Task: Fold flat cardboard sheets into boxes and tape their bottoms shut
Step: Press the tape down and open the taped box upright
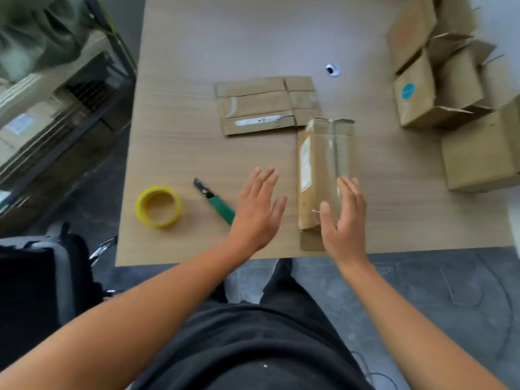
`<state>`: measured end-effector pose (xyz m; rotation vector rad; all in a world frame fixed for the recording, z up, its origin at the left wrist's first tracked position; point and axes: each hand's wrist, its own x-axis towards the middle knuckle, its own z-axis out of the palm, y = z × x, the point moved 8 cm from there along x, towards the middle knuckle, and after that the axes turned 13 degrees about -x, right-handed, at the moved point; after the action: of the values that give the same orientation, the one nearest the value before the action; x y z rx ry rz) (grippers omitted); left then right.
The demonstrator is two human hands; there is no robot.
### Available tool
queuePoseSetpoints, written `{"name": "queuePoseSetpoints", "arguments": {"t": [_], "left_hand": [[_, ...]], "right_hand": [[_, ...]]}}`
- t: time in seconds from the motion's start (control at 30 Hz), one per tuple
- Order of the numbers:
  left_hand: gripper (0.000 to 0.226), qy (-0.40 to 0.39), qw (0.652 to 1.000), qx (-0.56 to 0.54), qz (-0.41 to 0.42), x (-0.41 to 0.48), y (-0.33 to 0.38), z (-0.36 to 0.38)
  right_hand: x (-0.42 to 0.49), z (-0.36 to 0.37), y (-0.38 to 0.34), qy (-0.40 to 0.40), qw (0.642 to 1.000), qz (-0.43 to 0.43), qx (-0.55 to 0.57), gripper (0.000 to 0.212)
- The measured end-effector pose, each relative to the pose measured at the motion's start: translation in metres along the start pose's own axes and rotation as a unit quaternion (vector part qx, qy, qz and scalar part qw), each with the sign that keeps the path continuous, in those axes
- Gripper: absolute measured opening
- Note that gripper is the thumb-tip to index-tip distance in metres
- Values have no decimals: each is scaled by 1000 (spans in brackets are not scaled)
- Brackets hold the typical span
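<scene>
Table: taped box lies w/ long axis near-far.

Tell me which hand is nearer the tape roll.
Left. The left hand is open just right of the tape roll, with the knife between them. The right hand is farther right, open at the near end of the box.
</scene>
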<state>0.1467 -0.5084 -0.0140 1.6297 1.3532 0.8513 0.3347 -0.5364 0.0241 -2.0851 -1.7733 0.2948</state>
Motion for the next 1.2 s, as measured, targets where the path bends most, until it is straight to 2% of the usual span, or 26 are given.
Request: {"name": "queuePoseSetpoints", "arguments": {"t": [0.1, 0.2, 0.3, 0.43, 0.53, 0.6, 0.7, 0.77, 0.83, 0.9, 1.0, 1.1, 1.2], "left_hand": [[66, -42, 992, -104, -59, 3, 25, 64], [72, -47, 974, -184, -125, 8, 20, 116], [73, -12, 935, -292, -203, 8, 5, 146], [59, 49, 907, -353, -223, 9, 0, 154], [62, 8, 901, -346, -263, 11, -11, 161], [69, 11, 919, -291, -267, 20, -5, 152], [59, 121, 961, -165, -184, 65, 33, 106], [58, 114, 985, -97, -81, 115, 66, 90], [63, 67, 996, -37, -39, 166, 74, 93], [63, 43, 993, -47, -97, 198, 57, 101], [56, 50, 963, -182, -193, 206, 32, 113], [46, 54, 949, -225, -212, 197, 20, 113], [49, 53, 934, -219, -277, 191, 14, 106]], "right_hand": [[1, -2, 55, -50, 998, 30, 28, 67], [7, 14, 79, -106, 992, 26, 67, 76], [14, 23, 94, -84, 989, 41, 119, 73], [17, 27, 105, -73, 981, 44, 176, 75], [21, 28, 112, -86, 978, 22, 188, 76], [22, 29, 116, -108, 981, -6, 158, 74], [23, 31, 113, -116, 986, -48, 106, 72], [24, 31, 111, -106, 989, -56, 87, 70], [25, 31, 111, -92, 992, -54, 72, 70], [25, 29, 111, -77, 994, -50, 67, 69], [28, 29, 115, -82, 993, -34, 81, 68], [29, 29, 114, -109, 985, -10, 135, 75], [20, 30, 123, -161, 968, 100, 165, 89]]}}
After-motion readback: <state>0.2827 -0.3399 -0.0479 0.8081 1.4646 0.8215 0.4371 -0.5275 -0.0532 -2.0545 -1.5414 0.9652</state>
